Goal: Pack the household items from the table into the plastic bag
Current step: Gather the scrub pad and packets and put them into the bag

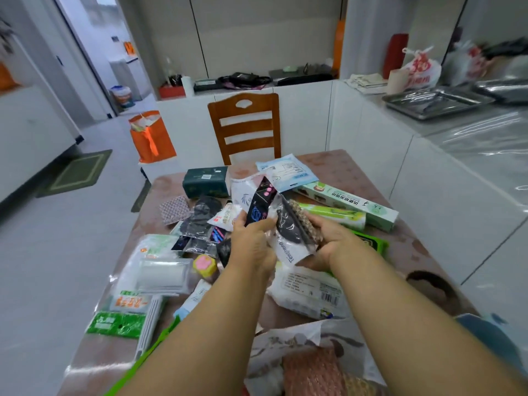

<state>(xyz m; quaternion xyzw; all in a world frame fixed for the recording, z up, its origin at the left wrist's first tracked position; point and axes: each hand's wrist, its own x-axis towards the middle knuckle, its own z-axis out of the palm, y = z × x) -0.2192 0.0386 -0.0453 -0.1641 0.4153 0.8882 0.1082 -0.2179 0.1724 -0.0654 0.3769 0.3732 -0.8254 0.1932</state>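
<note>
Both my hands are raised over the middle of the table (343,164). My left hand (253,241) grips a clear packet with a black patterned item (260,204) that sticks up and away from me. My right hand (328,241) holds a clear packet of dark and brown woven items (294,232) from below. The two packets touch. The plastic bag (300,352), printed and open, lies at the near edge under my forearms with a pink item inside. Many packets cover the table.
A green tissue pack (205,181), a long green box (345,204), a white roll pack (163,275), a white barcoded pack (308,292) and a green-labelled pack (117,324) lie around. A wooden chair (245,124) stands beyond the table. White counters run along the right.
</note>
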